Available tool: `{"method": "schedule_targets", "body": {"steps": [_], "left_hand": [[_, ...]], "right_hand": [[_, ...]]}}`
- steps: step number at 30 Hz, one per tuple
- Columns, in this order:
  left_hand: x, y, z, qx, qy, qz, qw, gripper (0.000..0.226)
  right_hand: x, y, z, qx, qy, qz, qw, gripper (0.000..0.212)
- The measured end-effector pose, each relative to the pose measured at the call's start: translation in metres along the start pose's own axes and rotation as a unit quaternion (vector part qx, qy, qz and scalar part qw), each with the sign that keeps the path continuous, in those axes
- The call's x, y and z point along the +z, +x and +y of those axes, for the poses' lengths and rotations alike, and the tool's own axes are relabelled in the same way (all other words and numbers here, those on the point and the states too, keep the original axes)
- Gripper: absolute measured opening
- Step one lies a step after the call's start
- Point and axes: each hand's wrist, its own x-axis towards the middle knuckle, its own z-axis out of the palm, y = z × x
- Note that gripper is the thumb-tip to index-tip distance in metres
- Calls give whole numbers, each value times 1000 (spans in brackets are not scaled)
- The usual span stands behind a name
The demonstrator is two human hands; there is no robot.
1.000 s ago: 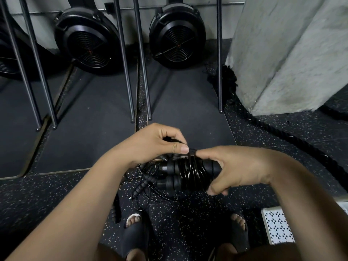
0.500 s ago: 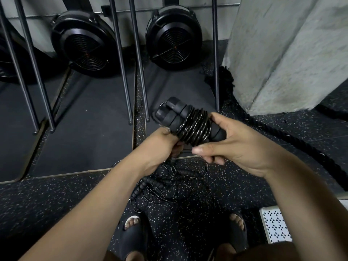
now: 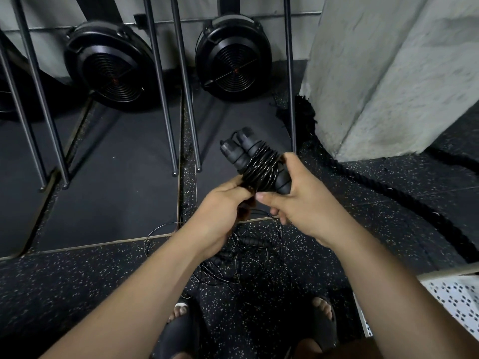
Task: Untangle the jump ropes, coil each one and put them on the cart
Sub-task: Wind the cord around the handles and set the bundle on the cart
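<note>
Well, the coiled rope (image 3: 256,164) is held tilted above the floor (image 3: 77,281), the right hand (image 3: 300,203) with fingers (image 3: 289,161) wrapped round its handles, the left hand (image 3: 220,206) gripping its underside, and a loose tangle (image 3: 241,257) lying on the floor below.

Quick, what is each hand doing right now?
Left hand: grips the coiled rope from below.
Right hand: grips the same rope at its handles.
</note>
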Motion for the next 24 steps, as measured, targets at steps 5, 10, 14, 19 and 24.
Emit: {"method": "schedule_targets", "body": {"steps": [5, 10, 14, 19, 24], "left_hand": [[0, -4, -1, 6, 0, 19, 1000, 26], [-12, -3, -2, 77, 71, 30, 994, 30], [-18, -4, 2, 133, 128, 61, 981, 17], [-18, -4, 0, 143, 190, 74, 968, 6], [-15, -3, -4, 167, 252, 56, 952, 5]], "right_hand": [[9, 0, 3, 13, 2, 2, 1000, 41], [6, -3, -3, 73, 172, -44, 981, 38], [-2, -2, -7, 105, 229, -67, 965, 31], [-9, 1, -8, 88, 299, -57, 949, 25], [-15, 2, -5, 108, 333, -55, 935, 42]]}}
